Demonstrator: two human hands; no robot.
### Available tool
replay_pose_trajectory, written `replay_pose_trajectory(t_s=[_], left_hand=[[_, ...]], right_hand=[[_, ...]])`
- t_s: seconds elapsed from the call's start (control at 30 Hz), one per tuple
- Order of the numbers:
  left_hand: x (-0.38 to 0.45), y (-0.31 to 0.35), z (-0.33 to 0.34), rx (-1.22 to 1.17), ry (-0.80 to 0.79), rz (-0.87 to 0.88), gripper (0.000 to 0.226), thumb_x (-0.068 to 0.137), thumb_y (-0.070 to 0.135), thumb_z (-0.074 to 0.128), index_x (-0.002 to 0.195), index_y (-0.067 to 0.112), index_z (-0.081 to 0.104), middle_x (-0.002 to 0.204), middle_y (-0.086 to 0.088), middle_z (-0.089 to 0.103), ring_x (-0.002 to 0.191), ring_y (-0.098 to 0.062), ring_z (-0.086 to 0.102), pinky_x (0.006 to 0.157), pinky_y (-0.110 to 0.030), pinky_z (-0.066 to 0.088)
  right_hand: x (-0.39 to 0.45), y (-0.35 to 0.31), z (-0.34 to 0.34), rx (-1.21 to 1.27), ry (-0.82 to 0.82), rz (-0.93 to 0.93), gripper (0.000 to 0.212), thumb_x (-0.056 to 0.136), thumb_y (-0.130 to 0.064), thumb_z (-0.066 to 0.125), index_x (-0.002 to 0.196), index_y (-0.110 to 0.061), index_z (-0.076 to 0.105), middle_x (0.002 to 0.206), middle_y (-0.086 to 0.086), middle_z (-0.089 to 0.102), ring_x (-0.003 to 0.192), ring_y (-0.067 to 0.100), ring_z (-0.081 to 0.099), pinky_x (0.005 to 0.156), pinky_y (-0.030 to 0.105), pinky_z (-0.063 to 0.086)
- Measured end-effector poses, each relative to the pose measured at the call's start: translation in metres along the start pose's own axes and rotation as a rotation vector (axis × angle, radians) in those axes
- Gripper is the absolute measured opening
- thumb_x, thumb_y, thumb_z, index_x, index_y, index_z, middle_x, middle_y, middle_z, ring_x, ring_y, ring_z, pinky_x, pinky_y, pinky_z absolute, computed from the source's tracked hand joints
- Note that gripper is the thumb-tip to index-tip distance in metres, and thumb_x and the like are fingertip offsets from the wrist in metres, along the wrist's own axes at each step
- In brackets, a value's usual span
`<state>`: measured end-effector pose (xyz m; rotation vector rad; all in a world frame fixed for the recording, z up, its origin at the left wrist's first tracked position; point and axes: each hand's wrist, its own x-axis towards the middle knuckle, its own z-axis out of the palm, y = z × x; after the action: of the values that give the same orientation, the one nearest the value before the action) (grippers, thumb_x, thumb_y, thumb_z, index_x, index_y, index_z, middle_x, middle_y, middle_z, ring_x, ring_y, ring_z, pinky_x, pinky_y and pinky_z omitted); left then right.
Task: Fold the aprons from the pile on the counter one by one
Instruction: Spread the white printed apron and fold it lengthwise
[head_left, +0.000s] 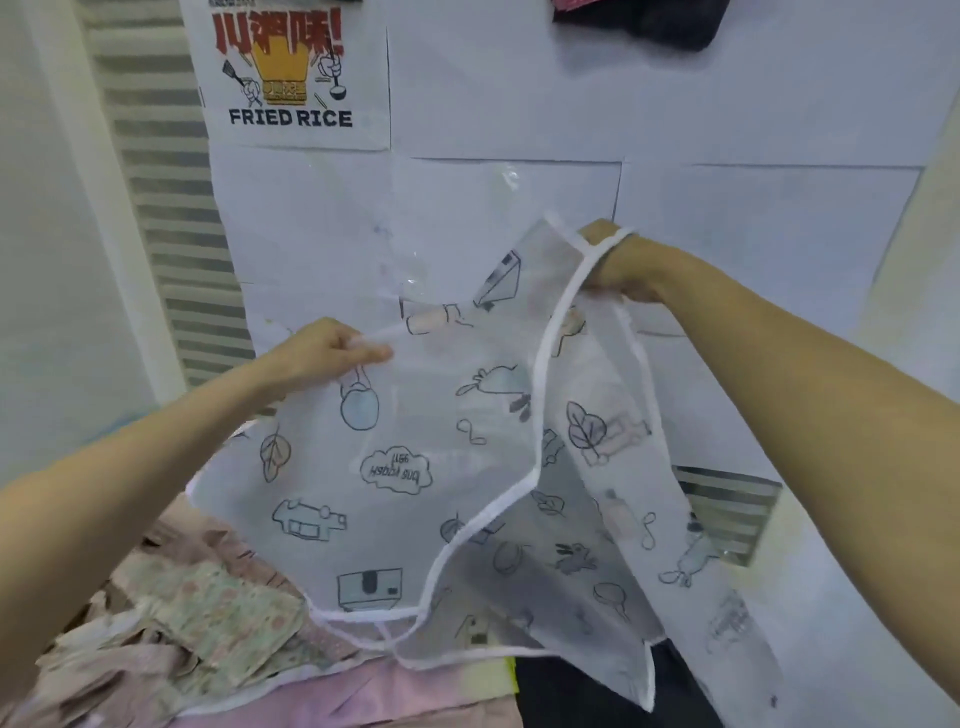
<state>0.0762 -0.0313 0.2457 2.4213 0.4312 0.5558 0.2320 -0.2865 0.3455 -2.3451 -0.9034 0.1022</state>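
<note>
Head view: both hands hold one apron (415, 467) up in the air above the counter's near edge — a thin, see-through white sheet with line drawings and a white bound hem. The left hand (332, 351) pinches an upper edge between thumb and curled fingers; the right hand (618, 265) is clenched round the hem at the higher corner, the binding wrapped over its knuckles. The sheet hangs skewed between them, one flap doubled forward, so its lower corners trail down toward the pile (171, 613) of flowered and pink aprons at the near left of the counter. A dark cloth (597, 691) lies beneath the hanging right flap.

What could go wrong, as I judge it: the material looks slick and light, so a two-finger pinch could let the edge slide out. The trailing corners and a loose tie near the bottom could catch on the pile and drag another apron along. Because the hold is uneven, a fold started now would likely come out crooked.

Hard to make out — whether the lowest corner touches the pile or hangs just above it, how many aprons remain, and the counter surface itself, which is covered. A poster (291, 73) reading FRIED RICE hangs on the papered wall behind.
</note>
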Motion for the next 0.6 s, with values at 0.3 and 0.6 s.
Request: replay_pose_trajectory(t_s=[0.3,0.6], left_hand=[[-0.034,-0.047,0.010,0.554,0.127,-0.216,0.057,0.098,0.049,0.032,0.057,0.010,0.041,0.063,-0.008,0.047,0.076,-0.031,0.054,0.066,-0.034,0.038],[-0.008,-0.034,-0.006,0.378,0.332,-0.209,0.025,0.097,0.012,0.042,0.096,-0.001,0.064,0.098,-0.021,0.062,0.091,-0.036,0.056,0.067,-0.033,0.036]], right_hand=[[-0.003,0.012,-0.031,0.224,0.171,-0.054,0.020,0.090,-0.007,0.058,0.107,-0.005,0.068,0.103,0.007,0.068,0.092,0.022,0.063,0.086,0.032,0.052],[-0.007,-0.029,-0.022,-0.949,-0.222,0.315,0.048,0.090,-0.029,0.063,0.130,-0.006,0.051,0.127,0.009,0.058,0.110,0.029,0.059,0.089,0.038,0.048]])
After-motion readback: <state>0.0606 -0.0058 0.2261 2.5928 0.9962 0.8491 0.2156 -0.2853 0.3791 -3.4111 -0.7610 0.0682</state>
